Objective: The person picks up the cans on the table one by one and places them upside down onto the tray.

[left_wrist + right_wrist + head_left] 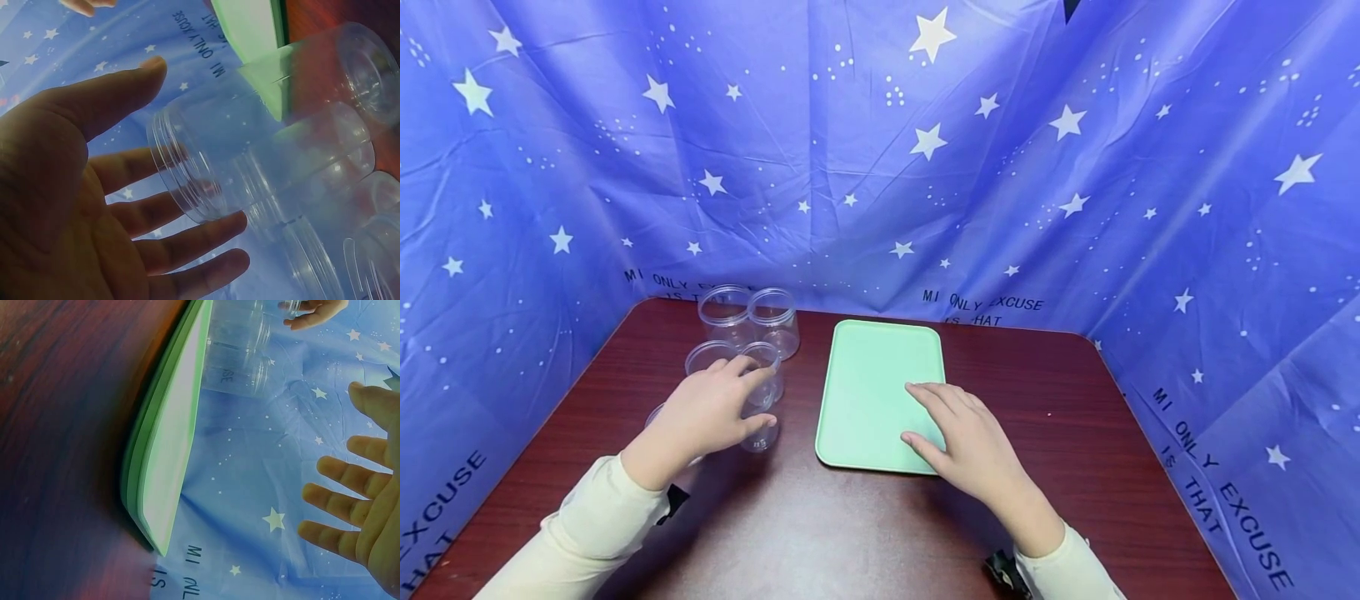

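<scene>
My left hand (700, 408) reaches over several clear plastic jars on the left of the table. In the left wrist view its thumb and fingers are spread around the rim of the nearest clear jar (250, 137); whether they touch it I cannot tell. Two more clear jars stand behind, one at the back left (724, 329) and one beside it (784, 335). A pale green rectangular tray (872, 400) lies flat in the middle of the table. Above its right edge hovers my right hand (966, 437), fingers extended and holding nothing.
The dark red wooden table (1037, 417) is enclosed at the back and sides by a blue star-printed curtain (850, 125). Part of the near jars is hidden behind the left hand. Dark straps (1009, 575) show at both wrists.
</scene>
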A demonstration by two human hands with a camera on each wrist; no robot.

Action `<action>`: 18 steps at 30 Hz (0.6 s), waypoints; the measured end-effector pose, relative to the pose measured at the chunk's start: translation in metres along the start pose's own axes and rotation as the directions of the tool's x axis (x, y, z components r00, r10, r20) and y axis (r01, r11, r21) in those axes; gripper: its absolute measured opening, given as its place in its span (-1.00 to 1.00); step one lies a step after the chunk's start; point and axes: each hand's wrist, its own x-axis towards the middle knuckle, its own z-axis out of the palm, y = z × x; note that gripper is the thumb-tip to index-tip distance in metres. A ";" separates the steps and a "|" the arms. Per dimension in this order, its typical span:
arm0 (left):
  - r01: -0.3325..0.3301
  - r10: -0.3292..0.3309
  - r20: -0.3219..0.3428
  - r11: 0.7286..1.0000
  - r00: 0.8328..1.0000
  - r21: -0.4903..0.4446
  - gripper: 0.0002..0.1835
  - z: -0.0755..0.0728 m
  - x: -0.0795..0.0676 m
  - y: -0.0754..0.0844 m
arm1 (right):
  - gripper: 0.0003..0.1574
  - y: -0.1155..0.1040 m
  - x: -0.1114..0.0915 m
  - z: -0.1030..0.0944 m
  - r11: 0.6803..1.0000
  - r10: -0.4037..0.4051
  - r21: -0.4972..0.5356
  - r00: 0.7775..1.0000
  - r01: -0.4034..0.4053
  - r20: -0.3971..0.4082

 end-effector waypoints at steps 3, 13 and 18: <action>-0.007 0.007 0.012 1.000 1.000 0.011 -0.31 0.000 0.001 -0.001 | -0.19 0.000 0.000 0.000 1.000 0.007 0.001 1.000 -0.007 0.005; -0.012 0.011 0.046 1.000 0.999 0.024 -0.39 0.000 0.005 -0.002 | -0.17 0.001 0.000 0.001 1.000 0.016 0.004 1.000 -0.016 0.001; -0.023 0.022 0.058 1.000 0.998 0.014 -0.41 -0.001 0.005 -0.002 | -0.18 0.002 0.000 0.001 1.000 0.015 0.003 1.000 -0.015 -0.001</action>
